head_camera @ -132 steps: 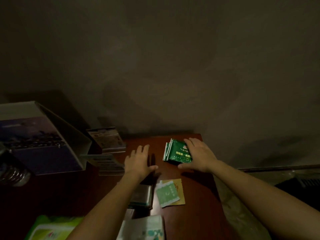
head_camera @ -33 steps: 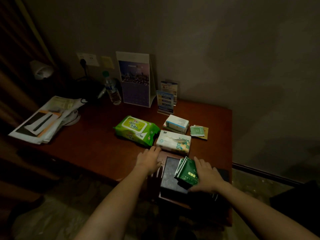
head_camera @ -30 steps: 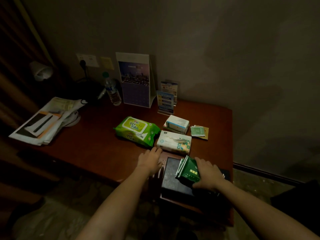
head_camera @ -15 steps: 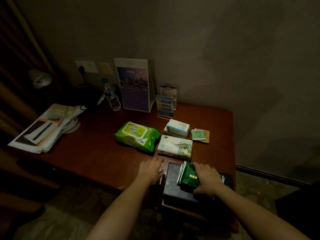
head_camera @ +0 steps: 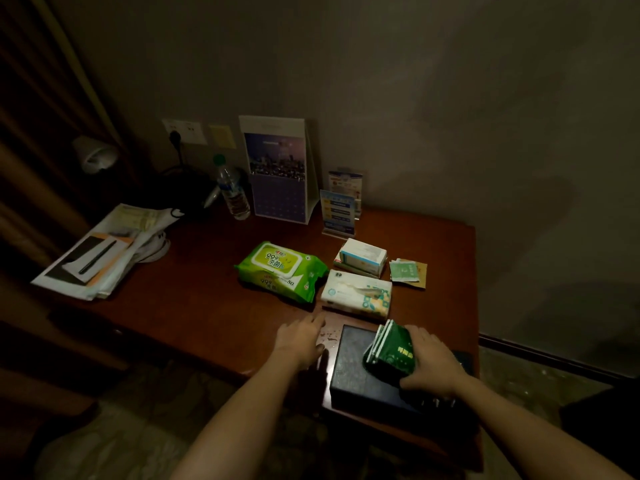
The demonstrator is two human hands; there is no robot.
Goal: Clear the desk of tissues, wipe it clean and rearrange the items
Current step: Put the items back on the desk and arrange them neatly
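Two prints legible on green wipes pack (head_camera: 282, 271): "999", "80".

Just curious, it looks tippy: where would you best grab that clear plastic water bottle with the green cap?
Grip the clear plastic water bottle round its middle, coming from the front: it stands upright, and the white tent-shaped desk calendar stands close on its right.

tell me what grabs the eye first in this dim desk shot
The bright green wipes pack at the centre of the desk stands out most. At the near right edge the right hand holds dark green packets on a dark box, while the left hand rests flat on the wood beside it.
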